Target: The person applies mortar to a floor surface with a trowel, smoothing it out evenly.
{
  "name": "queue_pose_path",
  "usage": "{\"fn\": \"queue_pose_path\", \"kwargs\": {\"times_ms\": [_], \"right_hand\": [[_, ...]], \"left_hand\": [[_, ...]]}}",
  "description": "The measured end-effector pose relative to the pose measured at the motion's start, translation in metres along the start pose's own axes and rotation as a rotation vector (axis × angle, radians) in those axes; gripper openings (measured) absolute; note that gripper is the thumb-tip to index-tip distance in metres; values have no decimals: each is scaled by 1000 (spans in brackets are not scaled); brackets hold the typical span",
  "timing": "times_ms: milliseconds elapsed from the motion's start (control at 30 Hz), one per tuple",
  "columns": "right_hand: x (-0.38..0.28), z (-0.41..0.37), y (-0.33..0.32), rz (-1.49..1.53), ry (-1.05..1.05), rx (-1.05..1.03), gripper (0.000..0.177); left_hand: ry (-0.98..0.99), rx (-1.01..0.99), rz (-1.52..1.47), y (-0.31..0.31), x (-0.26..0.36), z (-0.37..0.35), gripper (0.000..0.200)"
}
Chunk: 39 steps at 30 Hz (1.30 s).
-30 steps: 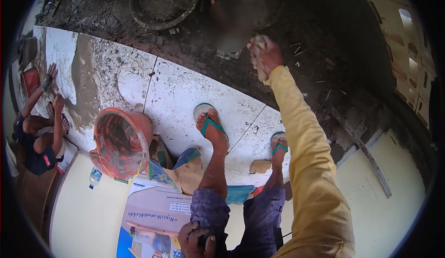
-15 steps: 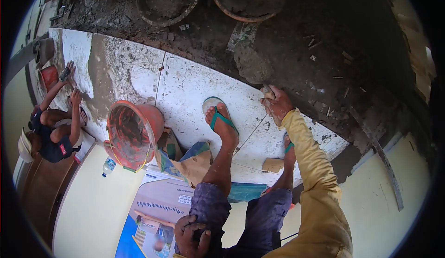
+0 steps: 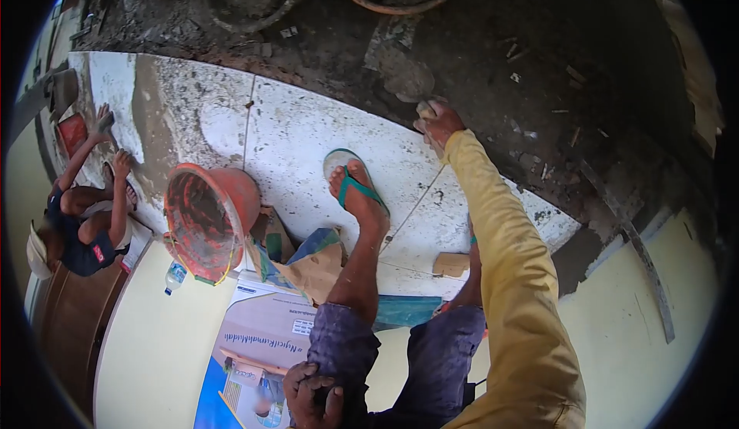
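Note:
My right hand (image 3: 443, 126), in a yellow sleeve, is closed round the pale handle of a trowel (image 3: 408, 78). The trowel's blade is coated in grey mortar and lies over the dark, mortar-strewn ground just beyond the white tiles' edge. My left hand (image 3: 312, 394) rests on my knee with its dirty fingers bent loosely over the purple trouser leg and nothing seen in them. White tiles (image 3: 300, 132), spattered with mortar, run under my feet in green flip-flops.
A red bucket (image 3: 246, 198) smeared with mortar stands left of my foot, beside a torn paper sack (image 3: 315, 263). Two round tubs (image 3: 443, 1) of mortar sit at the top. At left a co-worker (image 3: 88, 232) squats, hands over the tiles. A long strip (image 3: 643, 263) lies at right.
My right hand and the trowel have moved forward, away from me. The whole view has shifted slightly. My left hand stays on my knee.

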State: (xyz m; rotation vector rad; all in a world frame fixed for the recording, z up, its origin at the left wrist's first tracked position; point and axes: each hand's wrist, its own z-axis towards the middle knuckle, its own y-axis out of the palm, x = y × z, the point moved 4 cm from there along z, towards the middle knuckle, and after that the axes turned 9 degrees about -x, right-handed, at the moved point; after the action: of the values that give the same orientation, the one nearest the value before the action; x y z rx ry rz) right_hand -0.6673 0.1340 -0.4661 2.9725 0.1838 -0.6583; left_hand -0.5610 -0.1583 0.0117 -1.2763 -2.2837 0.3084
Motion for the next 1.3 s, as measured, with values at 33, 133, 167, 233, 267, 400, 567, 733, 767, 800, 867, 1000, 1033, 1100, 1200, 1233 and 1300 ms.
{"fn": "queue_pose_path", "kwargs": {"times_ms": [33, 133, 167, 233, 267, 400, 567, 733, 767, 800, 867, 1000, 1033, 1100, 1200, 1233, 1300], "right_hand": [[0, 1, -6, 6, 8, 6, 46], [-3, 9, -10, 42, 25, -1, 55], [-2, 11, -13, 60, 35, -5, 59], [-5, 7, -20, 36, 25, 44, 63], [-9, 6, -21, -6, 0, 92, 63], [-1, 32, -18, -150, -144, 165, 52], [-39, 22, 7, 362, 33, -207, 50], [-59, 27, 20, 223, 6, -172, 43], [-65, 29, 21, 94, -15, -114, 43], [-69, 31, 21, -35, -33, -57, 44], [-64, 38, 26, -407, -209, 161, 48], [-71, 21, 64, -639, -181, 237, 50], [-63, 23, 84, -728, -156, 237, 49], [-68, 8, 128, -933, -190, 182, 47], [-84, 2, 174, -1104, -73, 182, 37], [-89, 6, 179, -1070, -57, 163, 37], [-93, 2, 182, -1048, -70, 134, 40]], "left_hand": [[3, -13, 5, 1, 0, 0, 17], [3, -27, 22, -1, -2, 0, 16], [7, -29, 21, -1, -2, 0, 16], [11, -47, 24, -1, -2, 1, 16], [10, -57, 31, -1, -1, 2, 15], [-3, -38, -5, -3, 3, 3, 15], [10, -22, -34, -5, 3, 4, 16], [-9, -28, -46, -9, 2, 6, 17], [-8, -31, -54, -10, 1, 8, 17], [-8, -36, -63, -11, 1, 8, 17], [2, -39, -64, -11, -2, 8, 17], [24, -30, -93, -14, -3, 12, 17], [8, -27, -103, -15, -3, 12, 17], [-21, -30, -127, -15, -2, 12, 17], [-14, -65, -107, -15, -1, 13, 18], [-20, -58, -104, -16, -1, 14, 18], [-33, -51, -107, -15, 0, 14, 18]]}}
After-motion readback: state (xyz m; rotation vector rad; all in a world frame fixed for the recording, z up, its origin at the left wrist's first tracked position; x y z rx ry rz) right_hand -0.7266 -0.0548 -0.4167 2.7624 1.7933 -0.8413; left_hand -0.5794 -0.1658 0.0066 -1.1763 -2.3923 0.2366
